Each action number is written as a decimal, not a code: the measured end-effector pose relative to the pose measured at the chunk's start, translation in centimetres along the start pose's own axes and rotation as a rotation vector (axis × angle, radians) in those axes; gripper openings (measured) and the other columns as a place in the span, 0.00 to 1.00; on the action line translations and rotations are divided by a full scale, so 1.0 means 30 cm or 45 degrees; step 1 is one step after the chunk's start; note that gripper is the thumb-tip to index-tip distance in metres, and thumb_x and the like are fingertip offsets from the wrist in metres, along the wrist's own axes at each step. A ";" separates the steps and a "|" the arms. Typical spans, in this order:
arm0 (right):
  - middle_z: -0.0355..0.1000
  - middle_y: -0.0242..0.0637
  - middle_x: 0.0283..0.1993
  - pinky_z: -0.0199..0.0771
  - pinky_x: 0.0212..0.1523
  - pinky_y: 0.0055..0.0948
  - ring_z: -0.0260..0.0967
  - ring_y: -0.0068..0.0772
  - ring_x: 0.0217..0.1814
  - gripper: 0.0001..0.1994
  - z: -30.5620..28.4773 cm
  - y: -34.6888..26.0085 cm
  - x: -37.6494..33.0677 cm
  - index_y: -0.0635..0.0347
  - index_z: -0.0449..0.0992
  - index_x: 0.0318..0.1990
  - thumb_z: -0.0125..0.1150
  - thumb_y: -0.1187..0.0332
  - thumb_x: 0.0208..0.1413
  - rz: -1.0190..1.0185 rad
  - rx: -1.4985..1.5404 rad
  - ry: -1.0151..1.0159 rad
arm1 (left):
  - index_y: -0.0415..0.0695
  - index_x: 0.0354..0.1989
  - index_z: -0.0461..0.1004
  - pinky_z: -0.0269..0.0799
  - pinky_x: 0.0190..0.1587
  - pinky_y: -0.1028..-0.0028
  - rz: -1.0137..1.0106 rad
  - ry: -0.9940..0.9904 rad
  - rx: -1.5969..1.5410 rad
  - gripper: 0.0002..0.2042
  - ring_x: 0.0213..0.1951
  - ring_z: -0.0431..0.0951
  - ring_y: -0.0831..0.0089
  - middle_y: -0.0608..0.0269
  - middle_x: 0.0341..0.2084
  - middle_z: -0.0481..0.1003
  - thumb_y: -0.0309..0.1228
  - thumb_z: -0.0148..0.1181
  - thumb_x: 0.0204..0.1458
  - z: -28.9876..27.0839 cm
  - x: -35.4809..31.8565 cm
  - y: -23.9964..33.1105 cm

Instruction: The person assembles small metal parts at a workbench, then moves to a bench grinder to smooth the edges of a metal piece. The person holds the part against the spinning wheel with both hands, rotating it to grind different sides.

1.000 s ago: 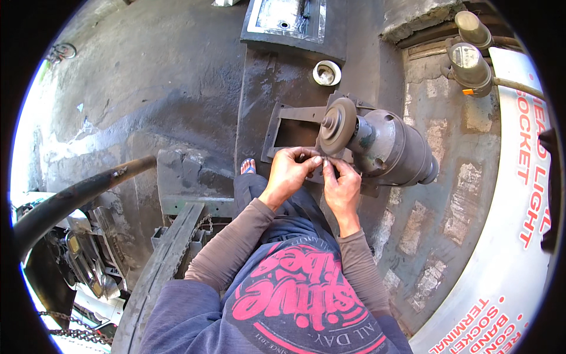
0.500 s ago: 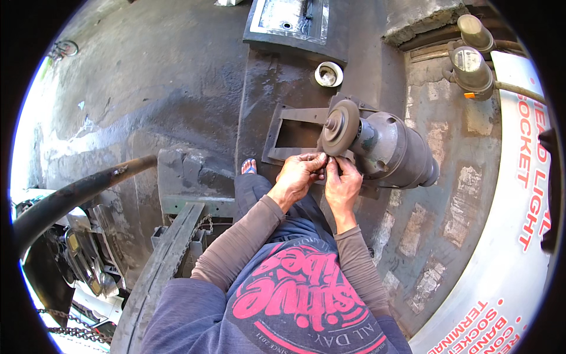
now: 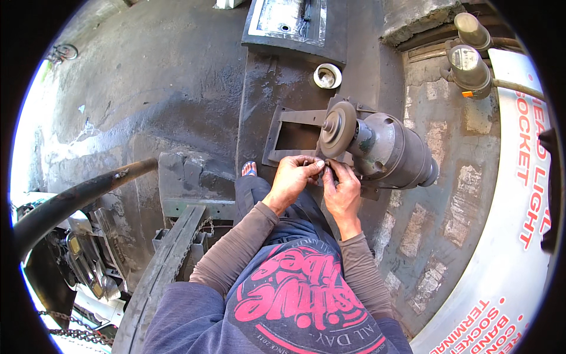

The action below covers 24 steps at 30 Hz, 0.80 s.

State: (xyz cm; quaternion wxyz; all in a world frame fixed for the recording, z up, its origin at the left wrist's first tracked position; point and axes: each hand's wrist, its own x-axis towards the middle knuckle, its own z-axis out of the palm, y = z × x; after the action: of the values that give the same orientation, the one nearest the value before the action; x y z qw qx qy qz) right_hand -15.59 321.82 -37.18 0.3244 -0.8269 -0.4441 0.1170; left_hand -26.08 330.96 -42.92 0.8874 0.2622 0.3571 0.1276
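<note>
Just below the round grinding wheel [image 3: 338,131] of a bench grinder, my two hands come together at the fingertips. My left hand [image 3: 292,179] is closed, thumb against fingers, and so is my right hand [image 3: 342,190]. Between them is something small and dark, mostly hidden by the fingers and too small to name. The grinder's grey motor [image 3: 394,152] lies to the right of the wheel. Its metal frame [image 3: 302,117] reaches out to the left. A small gap shows between the fingertips and the wheel's lower edge.
A white round pot [image 3: 327,76] stands beyond the frame, near a dark bench with a metal basin [image 3: 289,26]. At left, a thick bent pipe [image 3: 88,194] and a long beam [image 3: 159,277] with chain run close to my arm. A printed white banner [image 3: 501,236] edges the right.
Both hands have dropped slightly away from the wheel's lower edge, toward me. The fingertips still meet around the small thing.
</note>
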 end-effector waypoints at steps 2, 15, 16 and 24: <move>0.78 0.51 0.39 0.76 0.42 0.41 0.77 0.54 0.40 0.08 0.023 0.009 0.000 0.66 0.80 0.44 0.60 0.72 0.60 0.033 0.062 0.053 | 0.36 0.44 0.80 0.75 0.36 0.77 -0.052 -0.064 -0.199 0.10 0.32 0.78 0.78 0.64 0.34 0.80 0.31 0.63 0.61 -0.014 0.023 -0.033; 0.78 0.49 0.35 0.75 0.39 0.40 0.77 0.52 0.36 0.09 0.051 0.009 0.020 0.66 0.81 0.43 0.61 0.69 0.62 0.260 0.243 0.043 | 0.36 0.42 0.80 0.76 0.34 0.76 -0.145 -0.027 -0.517 0.08 0.30 0.76 0.79 0.65 0.31 0.79 0.28 0.62 0.62 0.016 0.044 -0.046; 0.78 0.49 0.35 0.75 0.40 0.40 0.77 0.53 0.37 0.09 0.046 0.007 0.018 0.66 0.81 0.43 0.61 0.69 0.61 0.287 0.279 0.047 | 0.36 0.42 0.80 0.75 0.34 0.77 -0.059 -0.013 -0.401 0.07 0.29 0.76 0.79 0.65 0.31 0.79 0.28 0.62 0.62 0.019 0.036 -0.040; 0.77 0.51 0.39 0.76 0.42 0.42 0.76 0.55 0.39 0.10 -0.024 0.005 0.010 0.65 0.80 0.45 0.60 0.70 0.61 0.000 -0.028 -0.103 | 0.34 0.42 0.80 0.75 0.33 0.76 0.070 0.056 -0.068 0.09 0.29 0.75 0.79 0.64 0.30 0.79 0.29 0.62 0.61 0.021 0.001 -0.049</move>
State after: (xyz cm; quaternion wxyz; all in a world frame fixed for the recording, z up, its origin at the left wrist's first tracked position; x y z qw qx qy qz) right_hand -14.96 321.69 -36.70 0.2969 -0.8251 -0.4582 0.1452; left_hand -25.56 329.54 -43.37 0.8822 0.2453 0.3657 0.1669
